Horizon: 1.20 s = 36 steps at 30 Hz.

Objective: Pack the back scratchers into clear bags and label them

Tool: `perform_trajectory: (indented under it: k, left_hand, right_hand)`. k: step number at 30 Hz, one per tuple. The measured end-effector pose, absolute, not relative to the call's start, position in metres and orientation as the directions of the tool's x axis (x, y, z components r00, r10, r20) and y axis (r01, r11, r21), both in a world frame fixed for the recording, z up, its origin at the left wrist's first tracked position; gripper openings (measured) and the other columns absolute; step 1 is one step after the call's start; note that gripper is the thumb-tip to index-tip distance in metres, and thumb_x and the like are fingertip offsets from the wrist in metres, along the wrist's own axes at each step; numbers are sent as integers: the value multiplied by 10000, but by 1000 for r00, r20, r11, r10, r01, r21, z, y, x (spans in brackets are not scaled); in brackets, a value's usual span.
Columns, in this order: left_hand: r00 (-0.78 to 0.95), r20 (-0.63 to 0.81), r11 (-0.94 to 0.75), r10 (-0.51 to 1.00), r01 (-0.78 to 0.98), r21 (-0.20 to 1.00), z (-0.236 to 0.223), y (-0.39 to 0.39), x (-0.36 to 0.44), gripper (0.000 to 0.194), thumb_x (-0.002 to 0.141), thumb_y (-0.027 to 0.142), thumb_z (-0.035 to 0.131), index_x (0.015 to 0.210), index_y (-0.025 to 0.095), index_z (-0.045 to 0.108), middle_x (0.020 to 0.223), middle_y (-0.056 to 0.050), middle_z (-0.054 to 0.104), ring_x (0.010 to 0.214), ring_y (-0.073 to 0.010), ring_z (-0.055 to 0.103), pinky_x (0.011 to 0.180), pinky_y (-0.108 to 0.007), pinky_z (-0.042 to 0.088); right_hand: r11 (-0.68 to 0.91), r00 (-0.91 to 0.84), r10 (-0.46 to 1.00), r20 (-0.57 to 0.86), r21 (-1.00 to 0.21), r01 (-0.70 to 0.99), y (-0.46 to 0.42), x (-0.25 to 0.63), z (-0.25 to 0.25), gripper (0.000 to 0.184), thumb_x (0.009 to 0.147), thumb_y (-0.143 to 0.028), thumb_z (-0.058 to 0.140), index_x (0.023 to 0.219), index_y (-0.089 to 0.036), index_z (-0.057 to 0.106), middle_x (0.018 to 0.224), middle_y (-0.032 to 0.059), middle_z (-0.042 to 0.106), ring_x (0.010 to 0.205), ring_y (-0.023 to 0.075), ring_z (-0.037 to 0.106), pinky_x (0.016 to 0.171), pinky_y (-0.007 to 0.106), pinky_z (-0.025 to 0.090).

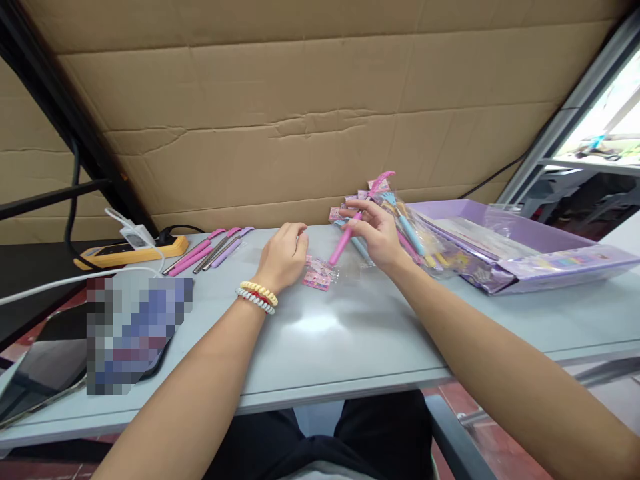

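My right hand (375, 230) is closed around a pink back scratcher (341, 245), which tilts with its hand-shaped end up and its grip down. Loosely curled, my left hand (284, 257) rests on the table, its fingertips turned inward and partly hidden. Beside its thumb lies a small pink printed card (317, 275) in clear plastic. Behind and right of my right hand is a pile of bagged back scratchers, among them a light blue one (410, 233). To the left, several unwrapped pink and purple back scratchers (193, 257) lie side by side.
A purple box (500, 267) with plastic sleeves stands at the right. At the left are a yellow power strip (131, 252), a white cable (80, 285) and a blurred-out flat object (140, 333). A cardboard panel (300, 87) rises along the table's back.
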State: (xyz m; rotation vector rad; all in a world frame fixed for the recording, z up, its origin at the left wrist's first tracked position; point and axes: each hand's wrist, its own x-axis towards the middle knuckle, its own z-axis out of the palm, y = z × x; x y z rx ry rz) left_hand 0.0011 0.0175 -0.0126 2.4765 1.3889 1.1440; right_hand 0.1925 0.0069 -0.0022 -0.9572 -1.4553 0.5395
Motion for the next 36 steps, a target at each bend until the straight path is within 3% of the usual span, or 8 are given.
perform_trajectory:
  k: [5,9,13,15,18,21,26,36]
  left_hand:
    - [288,342,-392,894,873,290,-16,21,1,347,794,187,397,1064,189,615,1168,-91,604,1090,-247,537,918,-354,423]
    - [131,293,-206,947,948,241,-16,25,-4,392,802,262,391,1111,156,608,1190,-154,572,1113,-305,511,922,-416,408]
    - [-91,303,3,949,960,279,-16,33,-16,474,794,346,403,1134,79,597,1210,-237,521,1145,-371,474,940,-463,371]
    - [-187,310,89,932,949,304,-18,40,-24,490,785,344,414,1138,51,586,1222,-264,505,1157,-388,460,938,-469,360]
    - [-270,306,173,913,936,307,-24,49,-34,494,765,308,431,1152,32,566,1220,-281,513,1166,-396,453,931,-475,347]
    - [-292,283,207,914,933,295,-30,55,-39,488,743,287,449,1138,24,565,1200,-289,536,1144,-392,475,924,-474,337]
    - [-261,326,191,909,954,230,-33,57,-39,486,711,323,489,1117,64,563,1177,-262,553,1121,-396,484,904,-484,335]
    - [-217,334,142,917,962,233,-26,53,-38,487,735,169,504,1206,73,431,1184,-265,533,1042,-342,572,829,-424,423]
  right_hand:
    - [395,212,880,424,-903,169,12,196,-1,347,697,-331,567,1018,-201,538,801,9,605,507,93,538,439,229,432]
    - [305,175,904,389,-876,373,8,195,1,248,726,-276,510,948,-191,582,805,14,618,420,63,436,396,222,324]
    - [240,21,917,398,-593,768,3,192,0,210,708,-217,527,882,-192,641,693,3,626,564,128,520,551,258,384]
    - [242,-69,929,363,-458,856,3,191,-4,204,702,-212,542,874,-196,651,706,6,646,632,144,552,604,259,391]
    - [239,-134,952,276,-394,888,5,192,-9,222,725,-298,569,903,-195,654,741,18,661,670,153,573,610,254,391]
    - [242,-173,963,204,-384,891,5,193,-10,364,713,-464,614,954,-192,650,774,30,660,699,164,584,594,249,390]
    - [251,-217,967,131,-365,896,6,194,-11,602,537,-585,738,985,-195,639,825,41,655,723,177,588,579,241,387]
    - [252,-239,968,80,-362,898,8,195,-14,612,521,-583,752,990,-208,632,822,38,655,757,196,583,588,251,389]
